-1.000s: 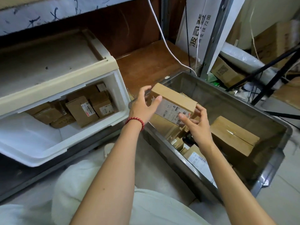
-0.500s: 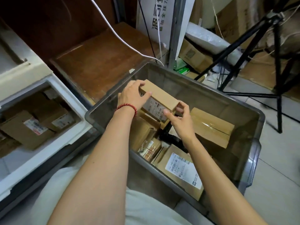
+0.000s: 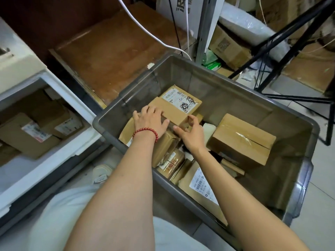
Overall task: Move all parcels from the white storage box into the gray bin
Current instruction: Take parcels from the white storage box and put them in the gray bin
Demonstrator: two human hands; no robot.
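While the left hand (image 3: 150, 121) curls over one end of the parcel (image 3: 175, 108) and the right hand (image 3: 190, 133) pinches its corner, bare floor of the gray bin (image 3: 208, 80) lies beyond them.

One gray bin (image 3: 226, 84) stands right, one white storage box (image 3: 54, 160) left. At least seven brown parcels show in the bin: one scribbled-label parcel (image 3: 176, 107), one large taped box (image 3: 241, 140), one barcode-label parcel (image 3: 199, 185), and four smaller ones. At least three parcels (image 3: 27, 140) show in the storage box. Two hands grip the scribbled-label parcel, left hand (image 3: 150, 120) and right hand (image 3: 190, 134). One red bead bracelet (image 3: 145, 132).
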